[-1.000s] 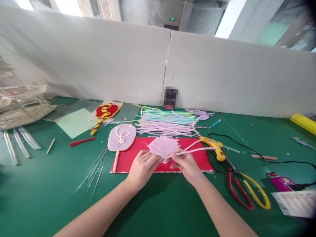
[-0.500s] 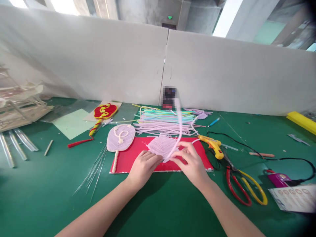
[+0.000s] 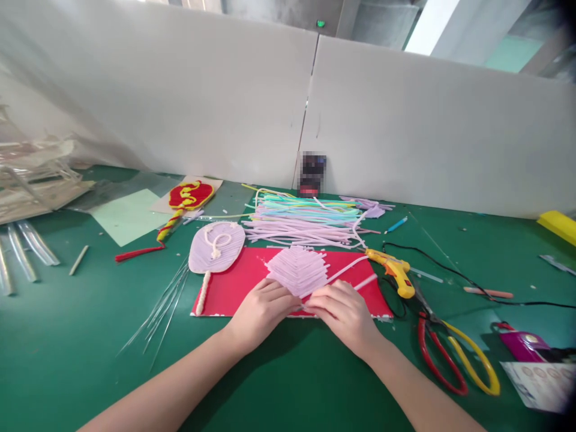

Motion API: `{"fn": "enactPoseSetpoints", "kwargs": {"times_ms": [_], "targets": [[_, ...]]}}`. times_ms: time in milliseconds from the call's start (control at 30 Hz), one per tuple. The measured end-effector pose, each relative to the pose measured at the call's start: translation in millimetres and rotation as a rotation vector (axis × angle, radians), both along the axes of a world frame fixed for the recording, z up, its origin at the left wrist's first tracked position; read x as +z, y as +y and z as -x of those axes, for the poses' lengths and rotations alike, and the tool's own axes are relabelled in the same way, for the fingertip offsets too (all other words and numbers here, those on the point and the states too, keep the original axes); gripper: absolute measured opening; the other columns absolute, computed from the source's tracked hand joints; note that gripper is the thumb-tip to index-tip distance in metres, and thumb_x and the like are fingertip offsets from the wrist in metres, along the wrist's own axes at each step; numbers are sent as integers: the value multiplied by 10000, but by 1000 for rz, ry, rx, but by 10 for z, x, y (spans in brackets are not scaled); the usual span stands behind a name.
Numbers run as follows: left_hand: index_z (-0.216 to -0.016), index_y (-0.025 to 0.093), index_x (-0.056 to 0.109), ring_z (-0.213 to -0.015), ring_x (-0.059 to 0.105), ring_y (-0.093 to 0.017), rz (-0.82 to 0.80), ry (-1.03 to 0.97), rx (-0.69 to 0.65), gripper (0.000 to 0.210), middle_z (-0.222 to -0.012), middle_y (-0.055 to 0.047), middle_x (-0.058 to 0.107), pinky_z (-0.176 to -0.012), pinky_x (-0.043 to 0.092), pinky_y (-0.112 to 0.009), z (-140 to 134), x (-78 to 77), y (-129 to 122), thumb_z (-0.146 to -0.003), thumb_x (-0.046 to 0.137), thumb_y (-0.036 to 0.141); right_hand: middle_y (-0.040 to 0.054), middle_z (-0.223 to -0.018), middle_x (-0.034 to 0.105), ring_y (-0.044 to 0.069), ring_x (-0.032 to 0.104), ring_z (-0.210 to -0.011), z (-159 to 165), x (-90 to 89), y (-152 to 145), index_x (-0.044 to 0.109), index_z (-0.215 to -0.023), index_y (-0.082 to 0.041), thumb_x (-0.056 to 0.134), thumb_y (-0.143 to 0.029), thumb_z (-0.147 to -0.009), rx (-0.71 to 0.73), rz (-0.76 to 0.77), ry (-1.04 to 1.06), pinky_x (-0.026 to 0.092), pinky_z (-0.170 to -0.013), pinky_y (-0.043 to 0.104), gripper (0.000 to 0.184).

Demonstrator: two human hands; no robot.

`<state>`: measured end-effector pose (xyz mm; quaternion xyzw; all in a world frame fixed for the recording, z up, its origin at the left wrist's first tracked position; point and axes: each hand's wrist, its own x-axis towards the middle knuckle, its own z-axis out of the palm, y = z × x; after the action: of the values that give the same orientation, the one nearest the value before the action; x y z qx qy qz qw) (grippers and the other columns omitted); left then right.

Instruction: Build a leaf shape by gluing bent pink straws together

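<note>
A leaf-shaped piece of lilac pipe cleaners [image 3: 297,270] lies on a red board [image 3: 252,264], its strips meeting at a slanted middle line. Its lower tip is pinched by my left hand [image 3: 265,309], fingers pressed together. Just right of that tip, my right hand [image 3: 342,309] is closed on a single pipe cleaner [image 3: 366,282], whose free end sticks out to the right over the board. The two hands' fingertips nearly meet and hide the join. A lilac round fan [image 3: 216,247] with a twisted cream handle rests on the board's left side.
Behind the board lies a heap of pipe cleaners [image 3: 306,231]. To the right are a yellow glue gun [image 3: 391,271], scissors [image 3: 450,348] with red and yellow handles, and a purple device [image 3: 524,346]. Thin wires [image 3: 162,309] and a red-yellow fan [image 3: 191,195] lie left.
The pipe cleaner in my right hand stood upright and curved; now it lies low, pointing right. My right hand has turned down and closer to the left. The view has shifted slightly.
</note>
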<state>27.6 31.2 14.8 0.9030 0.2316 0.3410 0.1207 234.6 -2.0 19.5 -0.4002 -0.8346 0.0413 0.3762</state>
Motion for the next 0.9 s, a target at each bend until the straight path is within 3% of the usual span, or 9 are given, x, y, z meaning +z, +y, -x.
{"fn": "enactPoseSetpoints", "kwargs": {"times_ms": [100, 200, 333, 500, 733, 900], "targets": [[-923, 177, 624, -750, 579, -122, 29, 38, -70, 176, -790, -8, 667, -744, 397, -262, 19, 10, 3, -953, 453, 207, -16, -757, 676, 127, 572, -755, -32, 19, -1, 657, -811, -215, 615, -246, -861, 69, 69, -5, 409, -840, 325, 72], [-949, 169, 616, -784, 588, -134, 49, 90, -169, 153, -834, -21, 685, -754, 400, -271, 45, 17, 8, -943, 464, 171, -33, -755, 657, 109, 591, -774, -64, 59, -6, 640, -799, -215, 597, -263, -873, 146, 226, -23, 314, -1022, 382, 98], [-964, 167, 611, -803, 600, -134, 49, 105, -229, 131, -862, -20, 697, -775, 411, -275, 56, 30, 11, -934, 483, 168, -33, -774, 650, 98, 598, -765, -94, 90, -19, 622, -799, -213, 573, -264, -886, 187, 377, -21, 262, -1076, 406, 112], [-986, 169, 611, -797, 606, -128, 51, 63, -157, 121, -856, -24, 685, -757, 425, -263, 35, 56, -3, -921, 523, 222, -30, -769, 650, 96, 596, -754, -123, 110, -15, 620, -809, -208, 571, -240, -888, 162, 343, 5, 259, -1083, 414, 98], [-916, 180, 618, -752, 597, -123, 6, 51, -6, 129, -836, -14, 678, -733, 418, -265, 25, 89, 3, -935, 492, 202, -22, -748, 655, 103, 586, -731, -105, 78, -2, 652, -830, -208, 566, -230, -892, 87, 221, -11, 358, -985, 375, 108], [-922, 174, 610, -733, 603, -120, -12, 59, -14, 121, -808, -14, 676, -726, 422, -266, 21, 55, -15, -931, 489, 173, -6, -724, 630, 119, 550, -716, -101, 75, -11, 663, -859, -203, 559, -220, -895, 78, 167, -33, 408, -888, 355, 112]]}}
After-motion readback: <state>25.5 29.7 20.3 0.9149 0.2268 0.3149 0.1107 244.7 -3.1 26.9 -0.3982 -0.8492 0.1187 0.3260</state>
